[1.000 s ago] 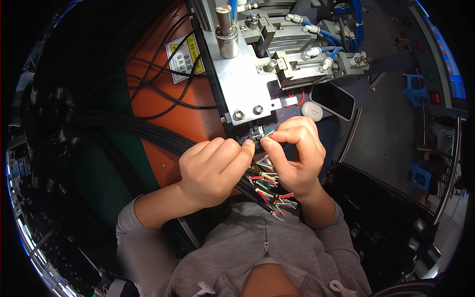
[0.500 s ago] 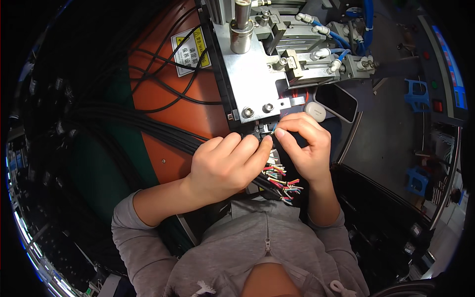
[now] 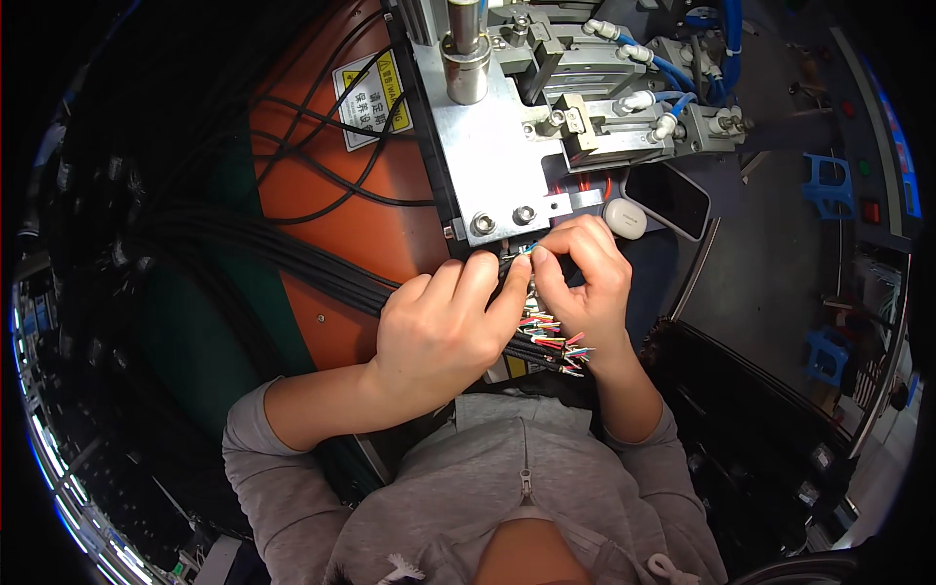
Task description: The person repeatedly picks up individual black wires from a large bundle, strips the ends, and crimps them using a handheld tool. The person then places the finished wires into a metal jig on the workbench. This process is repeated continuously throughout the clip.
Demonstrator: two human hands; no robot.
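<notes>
My left hand (image 3: 439,317) is closed, thumb and forefinger pinched on a black cable at the front edge of the metal machine (image 3: 487,156). Thin coloured wires (image 3: 527,250) fan out from that cable's end, between the hands. The thumb and forefinger of my right hand (image 3: 590,283) pinch at these wires from the other side; the exact grip is partly hidden by the fingers. Below both hands lie several more cable ends with loose red, white and yellow wires (image 3: 551,336). Their black cables (image 3: 327,273) run in from the left, under my left hand.
The machine carries pneumatic cylinders with blue air hoses (image 3: 673,83). A phone (image 3: 673,200) and a small white rounded case (image 3: 625,219) lie at its right. Black leads cross the orange surface (image 3: 370,244) and a warning label (image 3: 370,102). Blue stools (image 3: 827,185) stand on the floor.
My right hand has shifted slightly left and up, nearer the left fingertips. The coloured wires between the hands now show more spread out. The machine appears a little shifted as my head moves.
</notes>
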